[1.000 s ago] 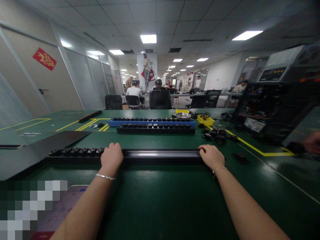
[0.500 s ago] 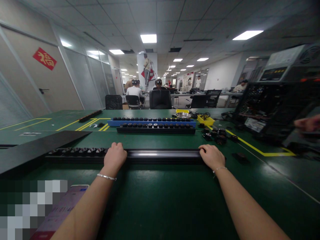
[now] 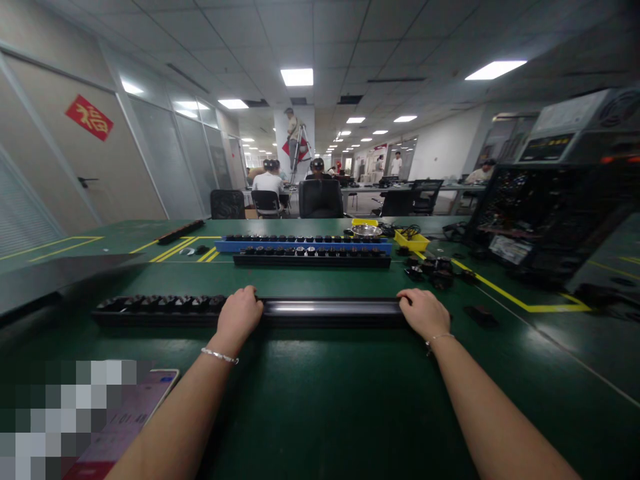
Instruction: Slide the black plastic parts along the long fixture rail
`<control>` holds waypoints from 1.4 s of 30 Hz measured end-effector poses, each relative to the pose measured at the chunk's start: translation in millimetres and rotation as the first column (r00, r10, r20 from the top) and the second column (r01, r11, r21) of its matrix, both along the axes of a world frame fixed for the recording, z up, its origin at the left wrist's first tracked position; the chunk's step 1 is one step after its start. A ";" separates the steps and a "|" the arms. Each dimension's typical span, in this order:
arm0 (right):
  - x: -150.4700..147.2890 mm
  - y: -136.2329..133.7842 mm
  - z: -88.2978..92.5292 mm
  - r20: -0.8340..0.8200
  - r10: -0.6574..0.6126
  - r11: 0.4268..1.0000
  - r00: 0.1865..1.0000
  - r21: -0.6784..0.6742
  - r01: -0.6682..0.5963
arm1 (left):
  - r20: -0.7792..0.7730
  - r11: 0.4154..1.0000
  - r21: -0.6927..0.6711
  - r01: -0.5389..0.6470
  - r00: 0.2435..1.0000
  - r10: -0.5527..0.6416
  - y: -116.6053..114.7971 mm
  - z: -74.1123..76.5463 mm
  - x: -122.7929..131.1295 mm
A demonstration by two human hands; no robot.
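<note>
Bar [image 3: 327, 309] under left hand [image 3: 239, 316] and right hand [image 3: 425, 313]

The bar lies across the middle of the frame on the desk [image 3: 330, 407], a row of black parts [image 3: 173, 303] along its left stretch. The left hand's grip is closed over it near frame centre; the right hand's grip holds it toward its right end. Just above, at centre, sit a short bar [image 3: 313, 262] and a blue bar [image 3: 300, 247]. Right of them are loose parts [image 3: 440, 272] and a yellow tray [image 3: 413, 241]. A phone [image 3: 127, 423] lies lower left; a PC case [image 3: 540, 223] stands at right.
</note>
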State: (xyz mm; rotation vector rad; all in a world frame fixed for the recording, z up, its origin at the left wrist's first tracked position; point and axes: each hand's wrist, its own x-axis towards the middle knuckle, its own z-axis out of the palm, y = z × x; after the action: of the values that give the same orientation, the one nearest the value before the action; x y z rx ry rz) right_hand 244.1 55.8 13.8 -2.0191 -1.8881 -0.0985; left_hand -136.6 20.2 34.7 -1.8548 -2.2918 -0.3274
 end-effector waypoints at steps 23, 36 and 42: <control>-0.3 -1.3 2.6 -0.022 0.003 1.000 1.000 -0.022 -0.003 | 0.191 0.998 0.009 0.061 0.980 -0.061 -1.4 2.5 16.4; -0.5 -1.2 2.3 -0.010 0.002 1.000 1.000 -0.015 -0.002 | 0.263 0.996 0.033 0.083 0.961 -0.089 -1.1 0.3 25.4; -0.9 -1.7 2.6 -0.024 -0.006 1.000 1.000 -0.019 0.005 | 0.286 0.991 0.056 0.120 0.949 -0.131 -0.8 -2.6 29.6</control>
State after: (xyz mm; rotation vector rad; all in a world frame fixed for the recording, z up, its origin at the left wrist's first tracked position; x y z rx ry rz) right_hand 243.2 54.0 16.4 -2.0291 -1.8756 -0.0583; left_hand -107.0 19.4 32.1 -2.0575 -2.3280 -0.6996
